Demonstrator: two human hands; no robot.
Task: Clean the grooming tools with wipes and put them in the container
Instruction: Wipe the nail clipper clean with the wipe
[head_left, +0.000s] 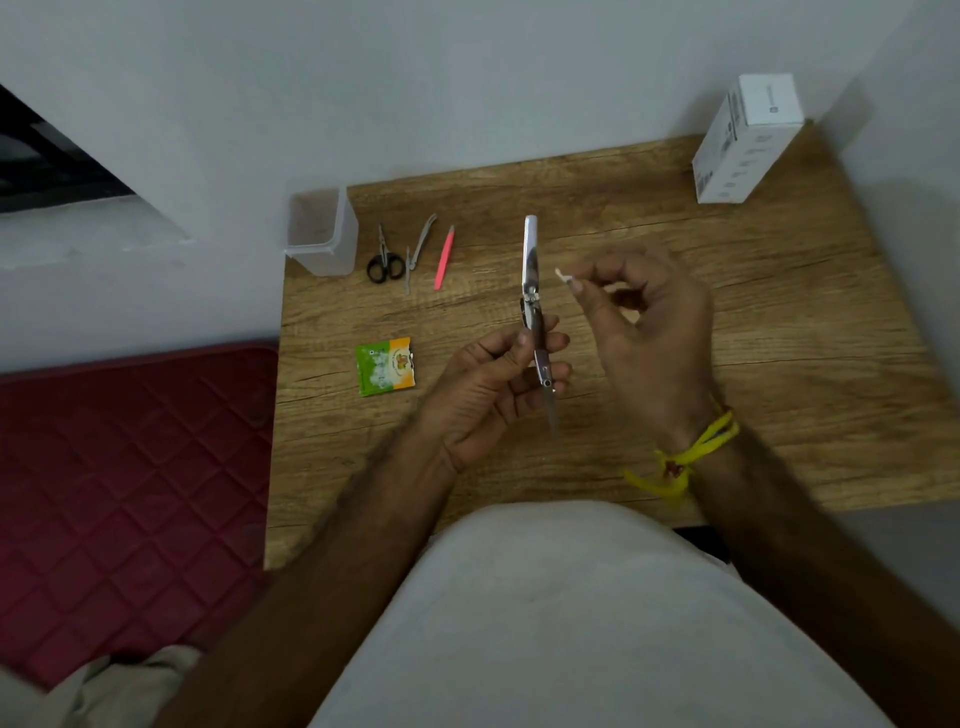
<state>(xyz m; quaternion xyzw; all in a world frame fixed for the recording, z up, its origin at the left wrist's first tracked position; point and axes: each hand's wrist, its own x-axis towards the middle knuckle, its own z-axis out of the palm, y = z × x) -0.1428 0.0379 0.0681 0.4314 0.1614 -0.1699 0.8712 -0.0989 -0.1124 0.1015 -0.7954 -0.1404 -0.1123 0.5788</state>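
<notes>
Above the grainy wooden table (727, 322), his left hand (488, 395) grips a slim steel tool (535, 312) while right hand (644, 322) fingers pinch a crumpled white wipe (563, 276).

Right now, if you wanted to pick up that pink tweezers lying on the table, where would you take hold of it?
Probably at the middle of the pink tweezers, from straight above, pinching its two long sides. It lies flat and slim on the wooden table, apart from the nail clipper, so there looks to be finger room on both sides.

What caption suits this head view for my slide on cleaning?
Left hand holds a folding metal grooming tool; right hand pinches a small white wipe.
</notes>
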